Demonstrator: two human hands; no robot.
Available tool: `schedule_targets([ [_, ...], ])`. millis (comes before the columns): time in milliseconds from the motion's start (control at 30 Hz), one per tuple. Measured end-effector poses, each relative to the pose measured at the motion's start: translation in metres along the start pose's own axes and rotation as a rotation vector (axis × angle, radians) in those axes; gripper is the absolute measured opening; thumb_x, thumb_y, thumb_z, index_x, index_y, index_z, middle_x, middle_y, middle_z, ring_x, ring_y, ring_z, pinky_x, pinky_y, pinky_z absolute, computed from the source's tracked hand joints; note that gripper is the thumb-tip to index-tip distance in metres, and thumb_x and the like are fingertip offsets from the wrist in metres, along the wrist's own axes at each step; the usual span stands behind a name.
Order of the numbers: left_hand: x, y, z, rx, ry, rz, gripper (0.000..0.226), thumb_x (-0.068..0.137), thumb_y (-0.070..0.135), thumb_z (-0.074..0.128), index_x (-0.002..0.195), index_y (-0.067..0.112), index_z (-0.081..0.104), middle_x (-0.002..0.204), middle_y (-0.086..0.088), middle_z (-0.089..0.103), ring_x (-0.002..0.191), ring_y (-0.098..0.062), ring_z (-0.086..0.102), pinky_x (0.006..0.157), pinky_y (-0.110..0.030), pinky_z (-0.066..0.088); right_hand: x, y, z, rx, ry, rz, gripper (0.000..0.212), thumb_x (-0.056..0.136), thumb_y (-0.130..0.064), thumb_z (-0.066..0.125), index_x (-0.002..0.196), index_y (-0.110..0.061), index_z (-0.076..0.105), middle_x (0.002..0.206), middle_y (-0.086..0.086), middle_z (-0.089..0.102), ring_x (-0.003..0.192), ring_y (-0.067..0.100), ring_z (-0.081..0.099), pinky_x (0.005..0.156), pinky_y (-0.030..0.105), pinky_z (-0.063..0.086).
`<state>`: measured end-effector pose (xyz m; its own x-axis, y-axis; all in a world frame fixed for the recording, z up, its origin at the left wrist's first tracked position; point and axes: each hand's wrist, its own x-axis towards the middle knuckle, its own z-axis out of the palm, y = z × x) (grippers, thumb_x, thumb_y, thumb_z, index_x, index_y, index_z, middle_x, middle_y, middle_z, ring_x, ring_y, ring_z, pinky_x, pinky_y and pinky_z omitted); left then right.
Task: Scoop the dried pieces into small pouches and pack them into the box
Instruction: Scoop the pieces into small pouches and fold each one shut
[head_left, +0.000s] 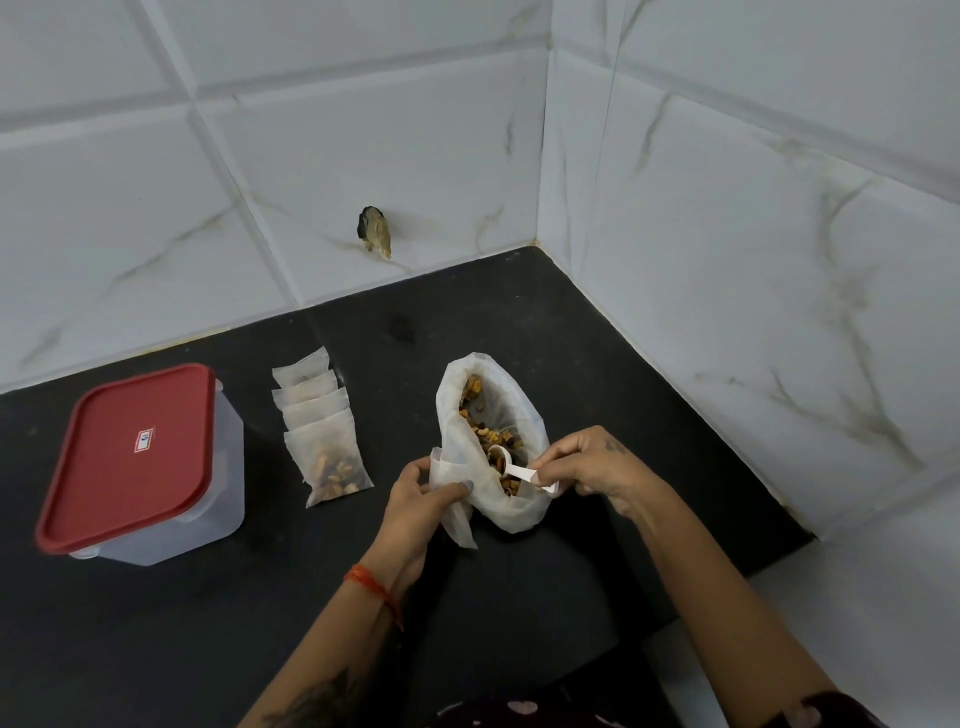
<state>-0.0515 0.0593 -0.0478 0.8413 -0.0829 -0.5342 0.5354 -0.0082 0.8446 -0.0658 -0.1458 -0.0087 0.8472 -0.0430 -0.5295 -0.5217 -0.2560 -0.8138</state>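
Observation:
A large white mesh bag lies open on the black counter, with brown dried pieces inside. My right hand pinches the handle of a small white scoop, whose bowl sits in the bag with pieces in it. My left hand grips a small empty pouch against the bag's near left side. A row of several filled pouches lies overlapping to the left. Further left stands the clear box with its red lid on.
The black counter runs into a corner of white marble-look tiled walls at the right and back. A dark hole with a stub shows in the back wall. The counter's right edge drops off near my right forearm.

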Motion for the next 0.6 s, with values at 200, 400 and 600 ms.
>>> schedule_targets([
  [200, -0.001, -0.001, -0.001, -0.013, -0.028, 0.026, 0.047, 0.079, 0.005, 0.07, 0.121, 0.012, 0.049, 0.106, -0.011, 0.066, 0.099, -0.023, 0.064, 0.089, -0.04, 0.052, 0.005, 0.012, 0.003, 0.246, -0.015, 0.121, 0.012, 0.076, 0.004, 0.07, 0.079, -0.006, 0.075, 0.066, 0.009, 0.071, 0.048, 0.007, 0.062, 0.037, 0.012, 0.022],
  [400, -0.002, 0.006, -0.002, 0.136, -0.029, 0.136, 0.047, 0.081, 0.012, 0.07, 0.121, 0.019, 0.046, 0.097, -0.005, 0.069, 0.09, -0.016, 0.067, 0.074, -0.028, 0.053, 0.007, 0.016, 0.007, 0.359, 0.006, 0.175, 0.017, 0.078, 0.006, 0.067, 0.093, 0.0, 0.073, 0.076, 0.012, 0.071, 0.049, 0.008, 0.062, 0.035, 0.01, 0.024],
  [600, -0.004, 0.007, -0.006, 0.31, -0.007, 0.227, 0.054, 0.079, 0.021, 0.073, 0.125, 0.023, 0.043, 0.101, 0.001, 0.069, 0.096, -0.014, 0.065, 0.085, -0.034, 0.053, 0.005, 0.017, 0.008, 0.404, 0.021, 0.161, 0.019, 0.078, 0.007, 0.065, 0.095, 0.002, 0.073, 0.078, 0.014, 0.071, 0.051, 0.008, 0.062, 0.033, 0.01, 0.025],
])
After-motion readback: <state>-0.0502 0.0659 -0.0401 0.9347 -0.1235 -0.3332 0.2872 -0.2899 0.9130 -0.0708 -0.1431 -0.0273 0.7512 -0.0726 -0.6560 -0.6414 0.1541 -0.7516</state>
